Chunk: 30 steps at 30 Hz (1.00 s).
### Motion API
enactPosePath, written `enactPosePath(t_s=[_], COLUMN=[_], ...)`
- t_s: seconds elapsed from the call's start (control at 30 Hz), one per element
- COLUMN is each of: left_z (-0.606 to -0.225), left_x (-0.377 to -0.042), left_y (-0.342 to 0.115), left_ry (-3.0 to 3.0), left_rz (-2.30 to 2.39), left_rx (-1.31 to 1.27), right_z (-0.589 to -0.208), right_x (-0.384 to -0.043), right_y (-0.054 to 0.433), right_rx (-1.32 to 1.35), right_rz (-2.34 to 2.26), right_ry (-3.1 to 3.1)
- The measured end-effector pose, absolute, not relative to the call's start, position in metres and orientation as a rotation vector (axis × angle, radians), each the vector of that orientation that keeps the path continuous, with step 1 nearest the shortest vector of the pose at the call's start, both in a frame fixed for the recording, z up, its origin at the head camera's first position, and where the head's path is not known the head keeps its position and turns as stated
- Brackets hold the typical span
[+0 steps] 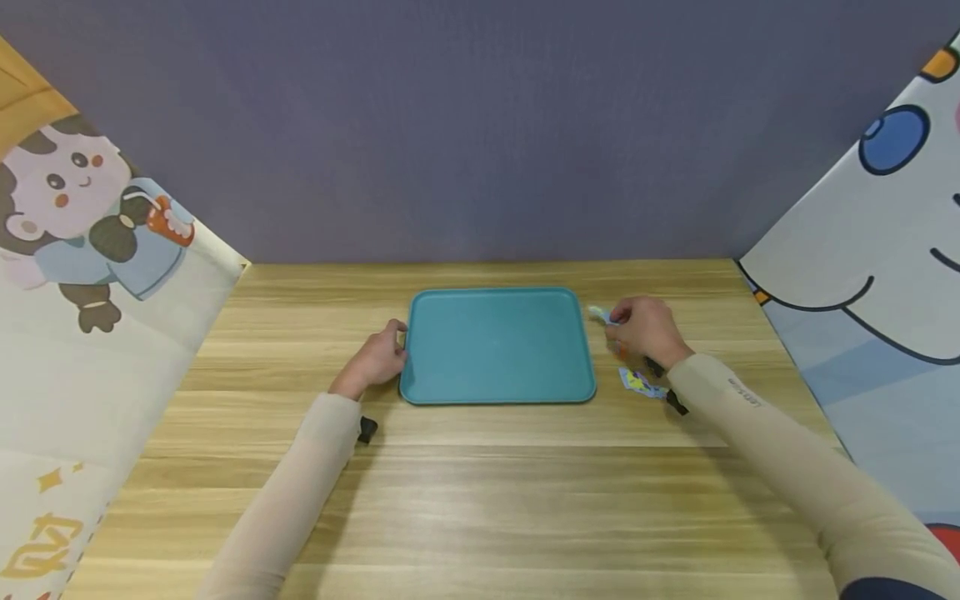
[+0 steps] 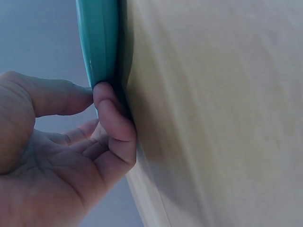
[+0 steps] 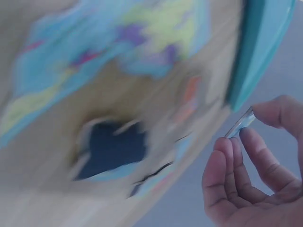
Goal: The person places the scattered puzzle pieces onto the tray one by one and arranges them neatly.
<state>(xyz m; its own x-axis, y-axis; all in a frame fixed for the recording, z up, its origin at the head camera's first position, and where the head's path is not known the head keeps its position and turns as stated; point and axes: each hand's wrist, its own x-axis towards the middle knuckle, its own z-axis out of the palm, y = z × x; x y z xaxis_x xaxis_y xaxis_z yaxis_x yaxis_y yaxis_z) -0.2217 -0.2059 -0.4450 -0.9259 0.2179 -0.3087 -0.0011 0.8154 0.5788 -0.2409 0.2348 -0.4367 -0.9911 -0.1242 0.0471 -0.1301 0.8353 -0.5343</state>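
Observation:
A flat teal tray lies on the wooden table. My left hand is at its left side, pinching the rim between thumb and curled fingers. Just beyond the tray's right side, my right hand pinches a small, thin flat piece with a light blue face, seen nearly edge-on in the right wrist view. Below that hand lies a light blue piece with yellow and purple patches. The right wrist view also shows a dark irregular piece and a blurred orange patch on the table.
The wooden table extends in front of the tray. A grey-purple wall rises behind it. Panels with cartoon prints stand at the left and right.

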Motion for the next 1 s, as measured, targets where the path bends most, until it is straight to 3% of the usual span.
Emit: enactPosePath(t_s=[0.57,1.0], left_z=[-0.448,-0.447], left_x=[-0.221,-0.219], left_y=[-0.205,-0.205], left_ry=[2.645,2.643], left_rz=[0.859,0.864], left_rx=[0.157,0.142], right_z=[-0.408,-0.413], right_x=[-0.241,-0.251], right_y=[0.149,0.093], right_rx=[0.421,0.471], right_rz=[0.966,0.939], right_ry=[-2.956,-3.034])
